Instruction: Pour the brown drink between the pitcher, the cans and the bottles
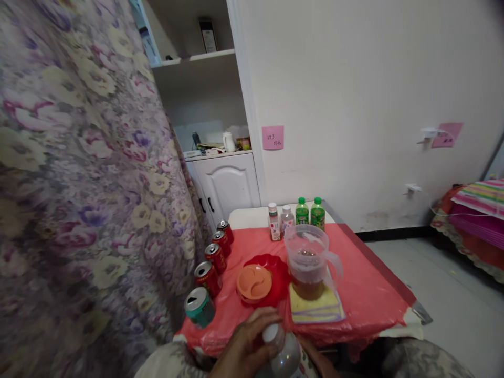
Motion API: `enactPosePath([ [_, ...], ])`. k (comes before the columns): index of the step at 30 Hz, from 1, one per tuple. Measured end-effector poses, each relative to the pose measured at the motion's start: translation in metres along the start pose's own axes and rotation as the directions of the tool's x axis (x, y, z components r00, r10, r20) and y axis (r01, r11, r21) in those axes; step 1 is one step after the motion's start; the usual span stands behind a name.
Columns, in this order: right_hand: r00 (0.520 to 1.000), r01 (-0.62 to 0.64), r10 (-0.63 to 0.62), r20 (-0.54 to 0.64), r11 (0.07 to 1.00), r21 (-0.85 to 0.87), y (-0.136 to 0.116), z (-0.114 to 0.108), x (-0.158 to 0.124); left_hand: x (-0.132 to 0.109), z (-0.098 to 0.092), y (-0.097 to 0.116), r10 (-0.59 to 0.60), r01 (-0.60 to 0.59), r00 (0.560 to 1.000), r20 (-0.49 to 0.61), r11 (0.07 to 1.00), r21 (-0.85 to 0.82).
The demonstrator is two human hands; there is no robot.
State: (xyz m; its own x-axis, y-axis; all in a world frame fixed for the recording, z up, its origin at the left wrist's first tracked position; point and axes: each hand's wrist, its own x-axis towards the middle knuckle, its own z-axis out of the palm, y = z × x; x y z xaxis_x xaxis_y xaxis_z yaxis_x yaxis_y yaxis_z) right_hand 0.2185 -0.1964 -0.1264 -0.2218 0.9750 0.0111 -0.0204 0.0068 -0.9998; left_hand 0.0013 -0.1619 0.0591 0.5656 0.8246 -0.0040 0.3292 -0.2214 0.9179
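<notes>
At the bottom edge, near the table's front, a clear bottle (289, 357) with a white cap (271, 334) is held close to the body. Fingers of my left hand (250, 344) curl round the cap. My right hand (319, 362) is pressed along the bottle's right side, its fingertips mostly hidden. Beyond them, a clear pitcher (307, 257) of brownish liquid stands on a folded yellow cloth (315, 311). To its left, an orange divided dish (254, 282) rests on a red scalloped plate (280, 278).
Several cans (208, 279) line the left edge of the red-covered table (362, 283). Two green bottles (310, 214), a white-capped carton-like bottle (274, 223) and another white-capped bottle (287, 216) stand at the back. A floral curtain (90, 184) hangs left.
</notes>
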Motion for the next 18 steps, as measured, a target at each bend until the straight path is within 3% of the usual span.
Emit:
enactPosePath([
  [5,0.999,0.039,-0.039,0.019,0.999,-0.014,0.003,0.000,0.001,0.002,0.009,0.010,-0.132,0.140,0.983,-0.130,0.989,0.055],
  [8,1.000,0.018,-0.018,0.007,0.999,-0.027,-0.001,0.001,0.001,0.003,0.012,0.015,-0.121,0.141,0.976,-0.182,0.985,0.103],
  [15,0.998,0.029,-0.024,0.057,0.996,-0.086,0.002,-0.003,0.000,0.001,0.005,0.001,-0.055,0.053,0.997,-0.050,0.997,-0.053],
  [18,0.998,0.043,-0.038,0.056,0.995,-0.086,0.001,-0.003,0.000,0.001,0.007,0.000,-0.075,0.073,0.992,-0.100,0.997,-0.025],
])
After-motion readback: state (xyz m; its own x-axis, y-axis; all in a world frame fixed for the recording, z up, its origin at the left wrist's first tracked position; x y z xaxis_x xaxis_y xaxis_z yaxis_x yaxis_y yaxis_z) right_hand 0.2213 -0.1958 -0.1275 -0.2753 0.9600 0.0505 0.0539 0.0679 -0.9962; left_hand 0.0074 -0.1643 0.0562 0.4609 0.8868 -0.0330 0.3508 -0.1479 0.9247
